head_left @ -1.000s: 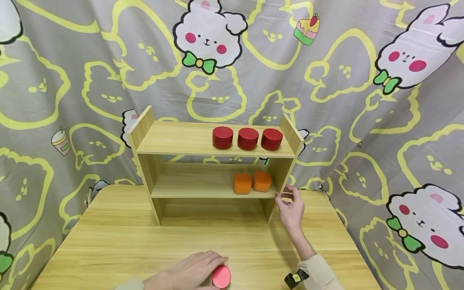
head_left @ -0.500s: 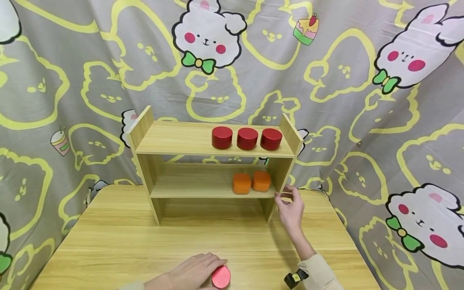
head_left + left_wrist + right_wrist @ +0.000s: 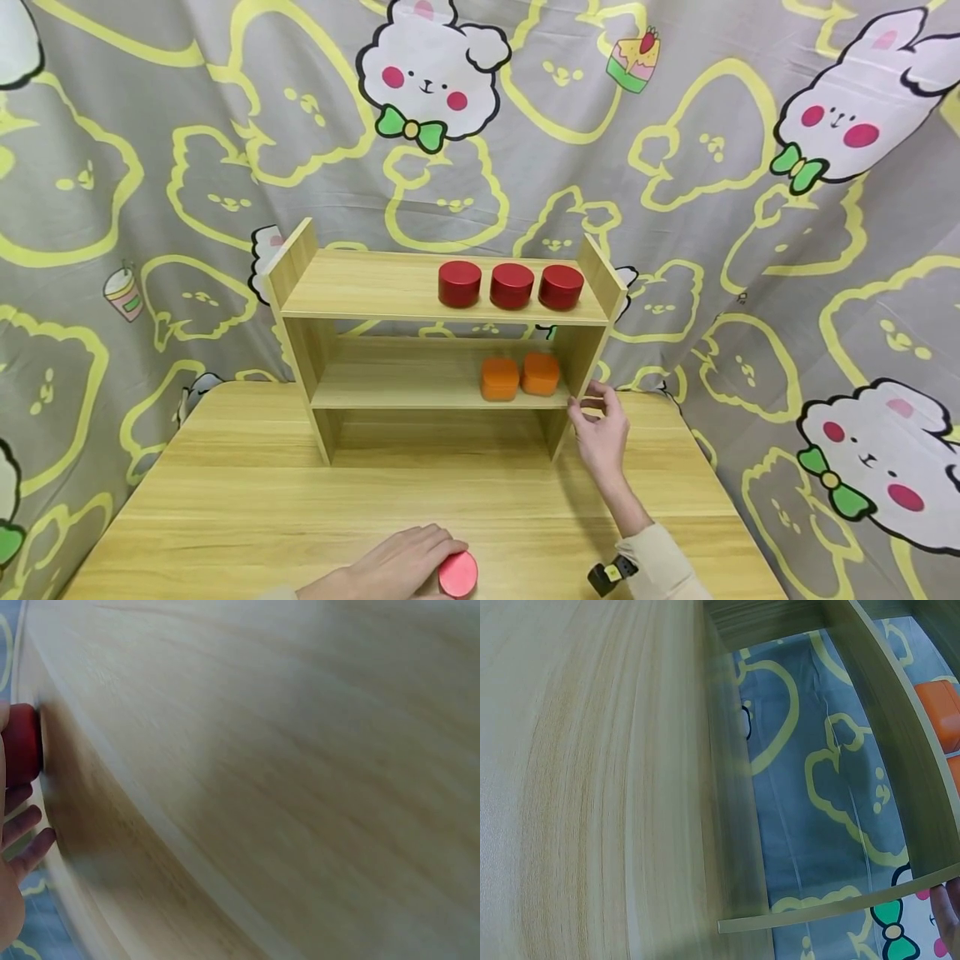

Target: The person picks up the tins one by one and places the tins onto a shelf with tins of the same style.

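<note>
My left hand (image 3: 393,562) grips a round red tin (image 3: 458,574) at the near middle of the table, its fingers along the far side and the thumb by the near side. The left wrist view catches that tin at its left edge, with some fingers (image 3: 30,851) spread below it. My right hand (image 3: 603,433) holds the right side panel of a two-tier wooden shelf (image 3: 375,287), level with the lower board, thumb at the front edge. In the right wrist view only a few fingertips (image 3: 946,911) show against the panel.
Three red tins (image 3: 512,287) stand in a row on the upper board, toward the right. Two orange square boxes (image 3: 500,380) sit on the lower board. A black strap (image 3: 613,575) lies by the right cuff. Patterned curtain (image 3: 720,250) surrounds the wooden table (image 3: 247,492).
The camera view shifts very slightly. Both hands, the tin and the shelf keep their places.
</note>
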Tool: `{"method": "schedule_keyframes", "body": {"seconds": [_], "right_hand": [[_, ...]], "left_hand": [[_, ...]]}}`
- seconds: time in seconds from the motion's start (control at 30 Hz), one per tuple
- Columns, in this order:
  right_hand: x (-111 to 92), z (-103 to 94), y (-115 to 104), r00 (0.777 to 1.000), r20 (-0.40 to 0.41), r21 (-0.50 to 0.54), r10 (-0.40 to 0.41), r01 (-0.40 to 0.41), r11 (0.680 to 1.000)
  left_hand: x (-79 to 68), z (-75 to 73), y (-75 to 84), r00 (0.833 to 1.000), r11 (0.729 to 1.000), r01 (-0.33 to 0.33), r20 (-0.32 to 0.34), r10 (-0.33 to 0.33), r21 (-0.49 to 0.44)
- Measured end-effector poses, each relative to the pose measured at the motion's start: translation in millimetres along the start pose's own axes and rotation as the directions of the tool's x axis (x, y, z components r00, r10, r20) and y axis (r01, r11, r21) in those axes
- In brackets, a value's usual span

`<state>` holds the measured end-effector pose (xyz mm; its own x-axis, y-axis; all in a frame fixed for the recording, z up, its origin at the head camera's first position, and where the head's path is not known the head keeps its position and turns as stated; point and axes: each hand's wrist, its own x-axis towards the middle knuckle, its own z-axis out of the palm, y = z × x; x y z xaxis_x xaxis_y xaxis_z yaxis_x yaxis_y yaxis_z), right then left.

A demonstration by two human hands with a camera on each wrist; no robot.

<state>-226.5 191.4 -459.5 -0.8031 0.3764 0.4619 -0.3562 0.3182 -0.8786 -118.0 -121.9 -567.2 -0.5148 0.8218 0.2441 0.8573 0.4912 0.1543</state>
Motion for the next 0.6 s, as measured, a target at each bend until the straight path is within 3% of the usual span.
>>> {"method": "schedule_keyframes", "body": {"seconds": [0.27,0.6], "right_hand": [[0.5,-0.3,1.6,1.000,-0.005,0.000,-0.001,0.001,1.000],[0.3,-0.2,0.7,1.000,-0.003,0.002,0.001,-0.001,1.000]], "left_hand": [[2.3,0.1,1.5,0.999,1.000,-0.016,-0.029,0.016,0.015],[8.3,-4.8,1.4,0.998,0.997,0.052,-0.024,-0.054,-0.065]]}}
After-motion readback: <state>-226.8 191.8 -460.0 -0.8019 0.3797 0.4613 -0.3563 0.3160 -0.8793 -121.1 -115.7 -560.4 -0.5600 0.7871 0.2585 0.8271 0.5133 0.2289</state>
